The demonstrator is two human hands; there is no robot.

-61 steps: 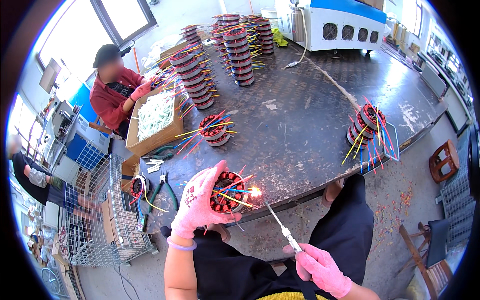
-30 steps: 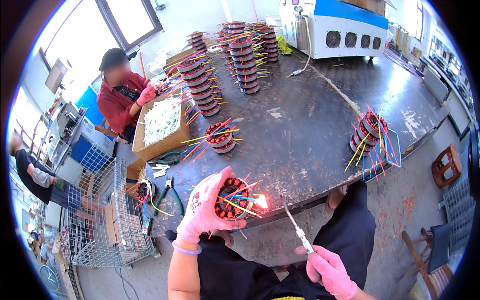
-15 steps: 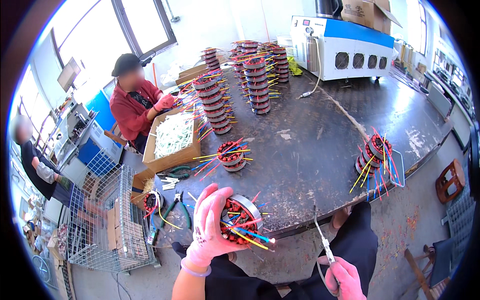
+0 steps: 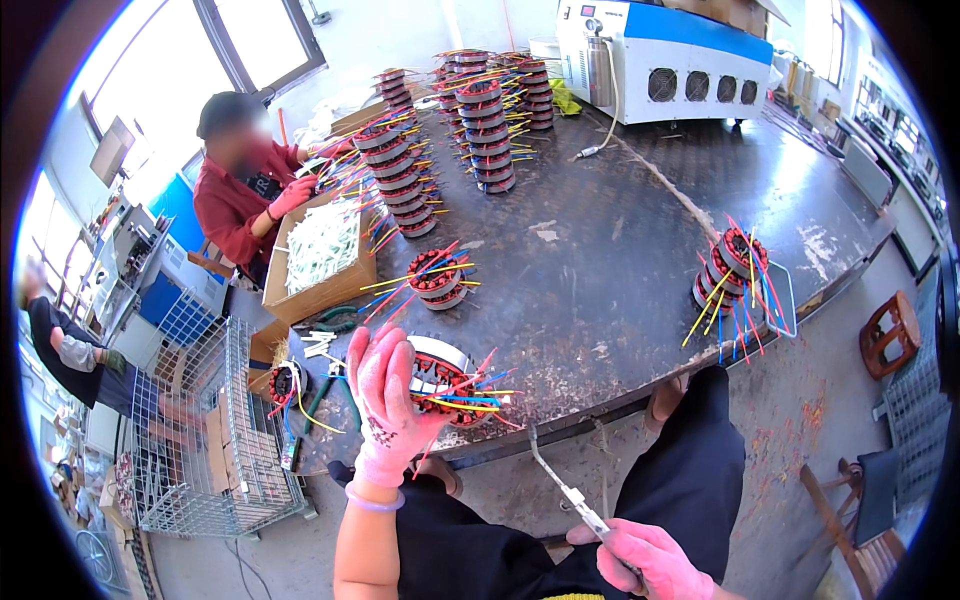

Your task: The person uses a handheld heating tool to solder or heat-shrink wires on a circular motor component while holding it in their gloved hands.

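Note:
My left hand, in a pink glove, grips a motor stator tilted at the table's near edge. Red windings fill its metal ring, and red, blue and yellow leads stick out to the right. In my gloved right hand is a slim tool with a pale body and a bent metal tube. The tube's tip points up toward the stator's leads, apart from them. Beyond my left hand stand a short stack of stators and loose white sleeves. Green-handled pliers lie beside that hand.
Tall stator stacks stand at the back. A co-worker sits behind a cardboard box of white sleeves. More stators are by a tray at right. A wire cage stands left, a blue-white machine at back right.
The stator in my left hand has turned, its leads now pointing more to the right. My right hand has brought the tool leftward, closer to it. The view has shifted slightly.

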